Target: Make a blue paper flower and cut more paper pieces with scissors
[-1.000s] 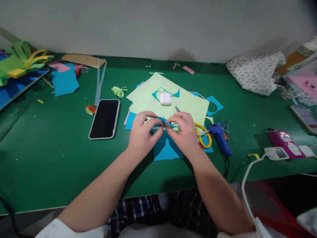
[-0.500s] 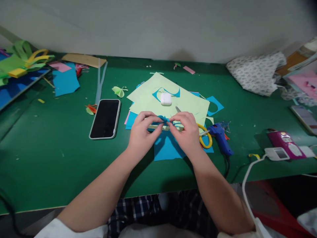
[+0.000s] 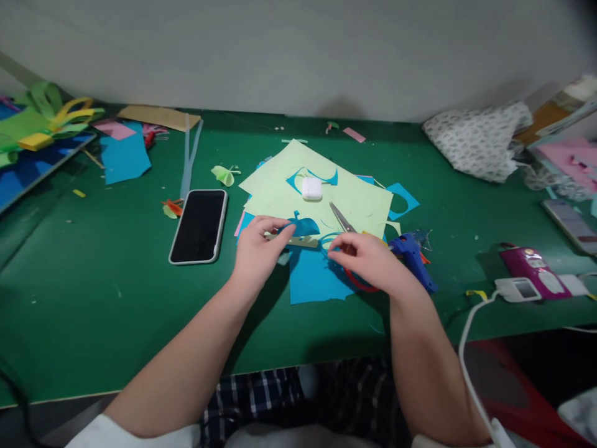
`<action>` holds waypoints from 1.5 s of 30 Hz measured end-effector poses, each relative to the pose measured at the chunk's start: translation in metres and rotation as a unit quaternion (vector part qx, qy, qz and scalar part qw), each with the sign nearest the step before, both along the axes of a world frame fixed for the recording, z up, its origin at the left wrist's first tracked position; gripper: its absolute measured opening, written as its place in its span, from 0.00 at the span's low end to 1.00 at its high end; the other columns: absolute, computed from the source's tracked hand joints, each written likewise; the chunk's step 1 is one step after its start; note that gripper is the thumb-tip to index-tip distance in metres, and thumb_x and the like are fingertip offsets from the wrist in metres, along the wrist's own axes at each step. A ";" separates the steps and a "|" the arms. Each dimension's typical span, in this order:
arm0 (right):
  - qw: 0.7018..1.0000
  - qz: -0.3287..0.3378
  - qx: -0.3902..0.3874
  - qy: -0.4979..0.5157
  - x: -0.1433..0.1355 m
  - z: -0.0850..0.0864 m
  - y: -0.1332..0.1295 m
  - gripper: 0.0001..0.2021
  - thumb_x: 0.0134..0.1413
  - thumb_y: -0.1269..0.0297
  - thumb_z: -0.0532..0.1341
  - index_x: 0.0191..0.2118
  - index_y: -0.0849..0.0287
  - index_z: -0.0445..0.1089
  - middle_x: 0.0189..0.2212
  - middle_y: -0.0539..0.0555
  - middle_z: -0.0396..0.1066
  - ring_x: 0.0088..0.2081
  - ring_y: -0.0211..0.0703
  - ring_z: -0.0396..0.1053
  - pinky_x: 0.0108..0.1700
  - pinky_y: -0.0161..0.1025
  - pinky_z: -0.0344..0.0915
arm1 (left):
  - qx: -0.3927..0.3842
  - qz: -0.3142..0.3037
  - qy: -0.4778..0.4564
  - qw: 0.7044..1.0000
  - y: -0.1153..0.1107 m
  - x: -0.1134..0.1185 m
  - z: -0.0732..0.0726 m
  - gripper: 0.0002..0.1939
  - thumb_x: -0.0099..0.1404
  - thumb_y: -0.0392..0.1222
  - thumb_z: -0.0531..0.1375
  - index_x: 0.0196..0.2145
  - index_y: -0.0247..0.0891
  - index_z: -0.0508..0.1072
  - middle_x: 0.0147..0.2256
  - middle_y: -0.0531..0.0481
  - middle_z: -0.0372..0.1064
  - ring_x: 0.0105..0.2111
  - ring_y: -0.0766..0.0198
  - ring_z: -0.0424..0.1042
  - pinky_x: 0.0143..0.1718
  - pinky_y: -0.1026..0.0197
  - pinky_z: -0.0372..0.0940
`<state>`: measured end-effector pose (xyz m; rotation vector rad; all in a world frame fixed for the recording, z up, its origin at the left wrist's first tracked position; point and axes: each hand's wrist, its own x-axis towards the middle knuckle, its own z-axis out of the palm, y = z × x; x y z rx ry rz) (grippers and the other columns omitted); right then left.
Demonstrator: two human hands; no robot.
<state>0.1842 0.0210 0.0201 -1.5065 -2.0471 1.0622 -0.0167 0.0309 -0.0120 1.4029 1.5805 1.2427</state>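
Observation:
My left hand [image 3: 259, 249] pinches a blue paper cutout [image 3: 303, 226] between thumb and fingers; the cutout has a curved outline and a small curled tip on top. My right hand [image 3: 366, 258] is apart from it, fingers curled with thumb and fingertips close together over thin blue paper strips [image 3: 329, 239]. Whether something small sits in that pinch I cannot tell. Scissors [image 3: 342, 218] lie partly beneath the right hand, blades pointing away, a red handle showing below. Under both hands are pale green sheets [image 3: 275, 171] and a blue sheet [image 3: 310, 280].
A phone [image 3: 198, 227] lies left of the sheets. A white earphone case [image 3: 312, 188] rests on the green paper. To the right are a blue glue gun [image 3: 415, 258], a magenta device [image 3: 536, 274] and a white cable [image 3: 466, 323]. A small green paper butterfly [image 3: 225, 175] lies behind the phone.
Both hands were together at the blue cutout. My right hand has let go of it and moved right and down toward the scissors; my left still holds it, now more in view.

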 end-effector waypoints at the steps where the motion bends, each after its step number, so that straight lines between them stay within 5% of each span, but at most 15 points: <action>1: 0.999 0.029 0.001 -0.037 -0.002 -0.002 0.000 0.05 0.52 0.64 0.59 0.29 0.57 0.70 0.21 0.46 0.65 0.24 0.35 0.62 0.25 0.33 0.54 | -0.006 0.003 0.004 1.000 0.000 -0.001 0.000 0.09 0.52 0.47 0.64 0.28 0.39 0.76 0.30 0.49 0.69 0.31 0.64 0.67 0.31 0.61 0.63; 4: 0.991 0.055 0.041 -0.119 -0.011 -0.007 -0.002 0.04 0.47 0.67 0.63 0.32 0.56 0.72 0.23 0.47 0.67 0.25 0.36 0.63 0.26 0.33 0.53 | -0.027 -0.001 0.009 1.000 0.000 -0.001 0.000 0.09 0.51 0.47 0.64 0.29 0.40 0.77 0.30 0.49 0.70 0.29 0.64 0.66 0.32 0.60 0.63; 8: 0.990 0.001 0.076 -0.117 -0.006 -0.002 -0.009 0.13 0.48 0.64 0.63 0.43 0.52 0.69 0.25 0.47 0.68 0.27 0.38 0.65 0.27 0.34 0.55 | -0.058 -0.020 0.001 0.998 -0.001 0.000 0.000 0.10 0.52 0.48 0.63 0.29 0.40 0.77 0.30 0.49 0.71 0.27 0.64 0.66 0.29 0.61 0.63; 11: 0.978 -0.135 0.127 -0.093 0.020 0.002 -0.020 0.11 0.53 0.59 0.58 0.41 0.54 0.70 0.29 0.50 0.70 0.28 0.39 0.66 0.30 0.36 0.59 | -0.053 -0.046 0.013 0.997 -0.003 0.003 0.000 0.11 0.54 0.49 0.62 0.29 0.40 0.77 0.31 0.49 0.72 0.27 0.64 0.66 0.28 0.61 0.63; 14: 0.926 -0.294 0.192 -0.136 0.055 -0.003 -0.031 0.11 0.53 0.57 0.57 0.36 0.57 0.71 0.30 0.54 0.71 0.30 0.43 0.67 0.33 0.39 0.61 | -0.061 -0.074 0.028 0.995 -0.006 0.006 0.002 0.11 0.54 0.49 0.62 0.30 0.40 0.77 0.28 0.49 0.73 0.26 0.64 0.66 0.28 0.62 0.62; 18: 0.888 -0.332 0.190 -0.254 0.090 -0.022 -0.042 0.16 0.50 0.54 0.59 0.39 0.61 0.70 0.34 0.60 0.71 0.36 0.51 0.66 0.40 0.45 0.61 | -0.075 -0.089 0.023 0.993 -0.008 0.010 0.004 0.12 0.52 0.50 0.63 0.29 0.38 0.76 0.27 0.50 0.73 0.25 0.64 0.66 0.27 0.63 0.61; 24: 0.882 -0.324 0.140 -0.314 0.108 -0.040 -0.046 0.23 0.48 0.51 0.59 0.43 0.66 0.69 0.35 0.65 0.69 0.38 0.56 0.65 0.40 0.49 0.61 | -0.097 -0.109 -0.016 0.989 -0.008 0.012 0.001 0.13 0.52 0.51 0.63 0.28 0.37 0.76 0.25 0.49 0.72 0.24 0.65 0.66 0.25 0.63 0.60; 27: 0.870 -0.383 0.141 -0.276 0.109 -0.033 -0.048 0.20 0.46 0.52 0.59 0.40 0.64 0.71 0.34 0.63 0.69 0.37 0.56 0.65 0.39 0.50 0.62 | -0.101 -0.102 -0.014 0.990 -0.009 0.013 0.002 0.12 0.53 0.50 0.63 0.28 0.38 0.76 0.26 0.49 0.72 0.24 0.65 0.66 0.25 0.63 0.60; 30: 0.855 -0.494 0.154 -0.028 0.096 -0.022 -0.053 0.20 0.46 0.52 0.58 0.41 0.60 0.68 0.35 0.59 0.69 0.30 0.47 0.67 0.32 0.45 0.64 | -0.103 -0.092 -0.004 0.990 -0.011 0.014 0.005 0.11 0.53 0.49 0.63 0.28 0.38 0.76 0.25 0.50 0.72 0.24 0.66 0.66 0.25 0.63 0.60; 33: 0.856 -0.405 0.063 0.315 0.068 -0.012 -0.060 0.16 0.49 0.54 0.52 0.40 0.57 0.67 0.36 0.55 0.70 0.22 0.39 0.65 0.21 0.38 0.61 | -0.110 -0.092 0.005 0.990 -0.012 0.016 0.008 0.11 0.53 0.49 0.63 0.28 0.38 0.77 0.25 0.50 0.72 0.23 0.66 0.66 0.24 0.63 0.60; 35: 0.869 -0.301 -0.028 0.391 0.050 -0.010 -0.065 0.15 0.48 0.54 0.53 0.36 0.58 0.68 0.27 0.53 0.71 0.16 0.36 0.60 0.16 0.36 0.56 | -0.116 -0.091 0.008 0.989 -0.013 0.016 0.010 0.10 0.53 0.48 0.63 0.28 0.39 0.77 0.25 0.50 0.73 0.22 0.65 0.66 0.23 0.63 0.60; 38: 0.894 -0.233 -0.114 0.365 0.034 -0.012 -0.072 0.12 0.48 0.57 0.56 0.34 0.60 0.70 0.16 0.49 0.65 0.13 0.36 0.57 0.15 0.35 0.54 | -0.114 -0.091 0.007 0.989 -0.014 0.017 0.011 0.10 0.53 0.49 0.63 0.28 0.39 0.77 0.24 0.51 0.72 0.21 0.66 0.66 0.23 0.63 0.60; 45: 0.950 -0.179 -0.079 0.244 0.036 -0.023 -0.084 0.13 0.53 0.54 0.57 0.28 0.59 0.70 0.21 0.52 0.66 0.19 0.38 0.61 0.20 0.38 0.60 | -0.083 -0.087 0.031 0.992 -0.017 0.016 0.013 0.09 0.54 0.48 0.63 0.28 0.40 0.77 0.25 0.51 0.74 0.23 0.64 0.67 0.23 0.63 0.61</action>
